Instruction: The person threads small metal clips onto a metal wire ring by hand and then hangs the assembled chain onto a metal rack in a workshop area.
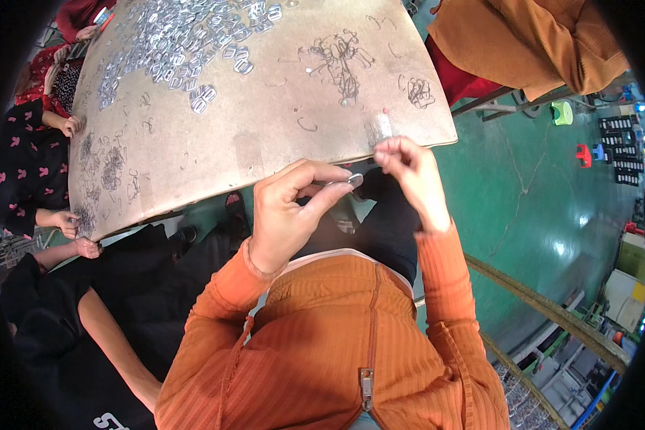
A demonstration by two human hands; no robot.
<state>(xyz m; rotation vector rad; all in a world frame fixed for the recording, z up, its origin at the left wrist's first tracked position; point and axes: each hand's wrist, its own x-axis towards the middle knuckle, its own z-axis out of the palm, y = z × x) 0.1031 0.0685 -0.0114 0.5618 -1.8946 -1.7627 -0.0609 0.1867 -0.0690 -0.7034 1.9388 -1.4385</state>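
Between the thumb and forefinger of my left hand [287, 201] is a small flat silver metal piece [355, 180], rounded at its end. My left hand is closed on it in front of the table's near edge. To the right, my right hand [412, 172] is closed, thumb and fingertips pinched together just over the edge. Whatever it pinches, if anything, is too small to make out. A small clear plastic-looking strip [383, 125] lies on the table beyond those fingertips.
Many silver frame-shaped metal pieces [186, 54] are spread over the far left of the worn tabletop [215, 154]. Thin dark wire bits lie in a pile [340, 57] and a smaller clump [419, 92]. Other people's hands [68, 223] work along the left edge.
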